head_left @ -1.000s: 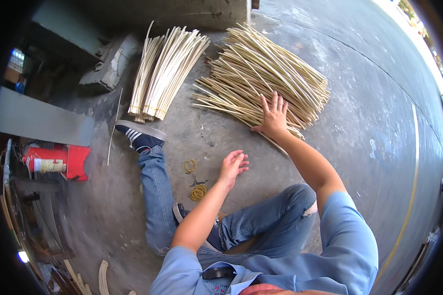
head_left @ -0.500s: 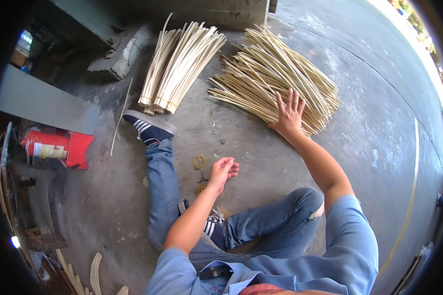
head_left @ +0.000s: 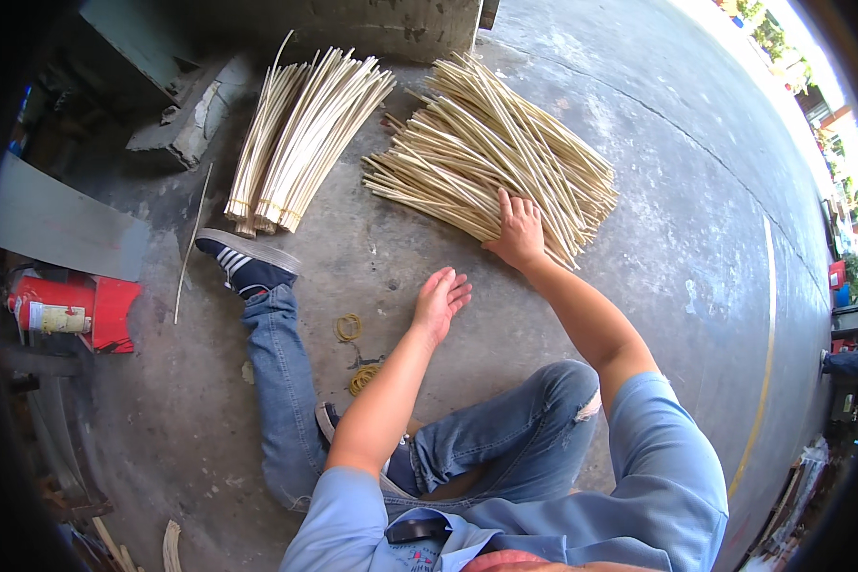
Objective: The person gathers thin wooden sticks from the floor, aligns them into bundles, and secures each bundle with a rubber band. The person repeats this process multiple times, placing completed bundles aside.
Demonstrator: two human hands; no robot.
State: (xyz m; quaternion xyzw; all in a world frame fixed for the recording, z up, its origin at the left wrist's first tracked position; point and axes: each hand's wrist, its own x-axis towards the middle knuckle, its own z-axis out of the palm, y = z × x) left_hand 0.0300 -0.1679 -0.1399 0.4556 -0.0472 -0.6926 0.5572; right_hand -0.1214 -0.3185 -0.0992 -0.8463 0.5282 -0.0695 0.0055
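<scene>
A broad loose pile of thin pale sticks (head_left: 505, 143) lies on the concrete floor in front of me. My right hand (head_left: 520, 234) rests on the pile's near edge, its fingers lying over the sticks and the thumb apart. No stick appears raised in it. My left hand (head_left: 442, 303) is held over the floor nearer to me, palm turned inward, fingers extended and nothing in them. Farther left, two tied bundles of sticks (head_left: 319, 133) lie side by side, their near ends cut even and banded. Yellow rubber bands (head_left: 349, 328) lie in small heaps left of my left forearm.
My outstretched leg (head_left: 281, 381) ends in a dark shoe by the bundles; the other leg is folded. One single stick (head_left: 193, 243) lies left of the shoe. Beyond it are a red cylinder (head_left: 52, 310) and a broken concrete block (head_left: 191, 114). A wall edge stands behind the bundles.
The view has shifted, so the scene sits farther left. My right hand's spread fingers have drawn closer together on the near edge. My left hand has moved forward and right, toward the pile.
</scene>
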